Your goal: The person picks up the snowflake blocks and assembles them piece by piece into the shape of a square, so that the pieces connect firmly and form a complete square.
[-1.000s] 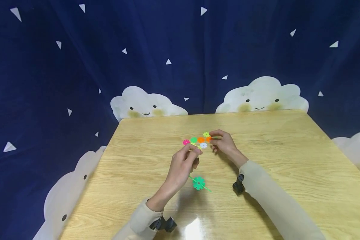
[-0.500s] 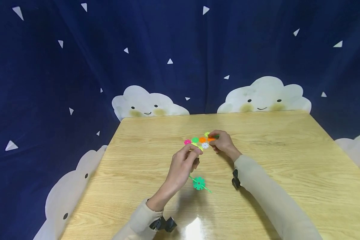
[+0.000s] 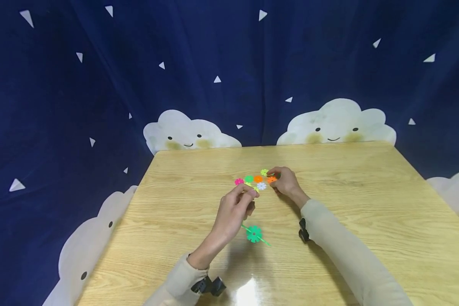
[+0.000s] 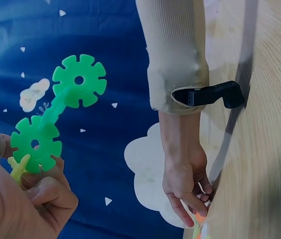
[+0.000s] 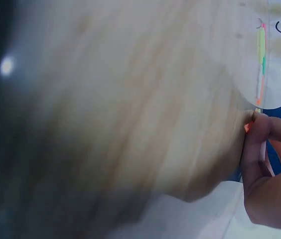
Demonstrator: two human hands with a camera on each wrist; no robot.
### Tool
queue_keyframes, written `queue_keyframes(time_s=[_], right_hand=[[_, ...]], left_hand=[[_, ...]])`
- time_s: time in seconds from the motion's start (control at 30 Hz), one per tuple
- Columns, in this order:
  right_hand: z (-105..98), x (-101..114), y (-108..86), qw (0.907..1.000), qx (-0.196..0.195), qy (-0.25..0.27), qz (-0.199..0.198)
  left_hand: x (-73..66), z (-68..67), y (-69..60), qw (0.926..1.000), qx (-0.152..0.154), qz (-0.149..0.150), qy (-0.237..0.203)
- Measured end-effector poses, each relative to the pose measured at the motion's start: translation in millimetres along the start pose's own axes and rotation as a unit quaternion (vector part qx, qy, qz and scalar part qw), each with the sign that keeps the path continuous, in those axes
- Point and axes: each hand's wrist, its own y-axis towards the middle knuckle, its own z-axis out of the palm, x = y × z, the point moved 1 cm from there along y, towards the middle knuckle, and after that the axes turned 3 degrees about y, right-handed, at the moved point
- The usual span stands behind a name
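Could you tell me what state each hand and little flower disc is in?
Left hand: gripping linked green discs
Linked green discs: joined, held up
Right hand: pinching orange disc
Orange disc: pinched; whether lifted, unclear
Pink disc: flat on table
Light green disc: flat
Second orange disc: flat
White disc: flat
Far yellow disc: flat
Other yellow pieces: mostly hidden

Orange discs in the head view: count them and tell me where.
2: one orange disc beside a green disc, another orange disc at the right hand. More may be hidden.

Green notched discs point(image 4: 56, 110): linked, slanting, in left hand point(image 3: 231, 208). Orange disc point(image 3: 271, 180): pinched by right hand point(image 3: 286, 182).
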Motion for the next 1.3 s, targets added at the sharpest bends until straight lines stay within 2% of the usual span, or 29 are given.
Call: queue_keyframes(time_s=[0.23, 0.43, 0.5, 0.67, 0.9, 1.2, 1.3], right_hand=[[-8, -2, -7.5, 0.9999, 0.011, 0.002, 0.012], [-14, -2, -15.3, 0.9994, 0.015, -0.027, 0.018], [-15, -1, -18.4, 0.9993, 0.016, -0.022, 0.025], [-16, 4, -32.1, 0.9984, 0.026, 0.038, 0.033], [-19, 11, -57.1, 0.9916, 0.047, 0.120, 0.008], [-28, 39, -87.3, 0.9860, 0.052, 0.153, -0.042], [-30, 50, -99.2, 0.9816, 0.049, 0.175, -0.057]], left_hand=[[-1.2, 3.3, 0.8, 0.9999, 0.008, 0.004, -0.005], [-1.9, 5.4, 0.4, 0.9999, 0.010, 0.006, -0.008], [-1.9, 6.2, 0.4, 0.9999, 0.011, 0.004, -0.009], [-1.7, 7.1, 0.4, 0.9998, 0.013, 0.007, -0.017], [-0.1, 8.0, 1.4, 0.9998, 0.015, 0.009, -0.014], [1.6, 9.5, 3.3, 0.9997, 0.015, 0.008, -0.014], [2.1, 10.1, 3.7, 0.9997, 0.015, 0.008, -0.016]])
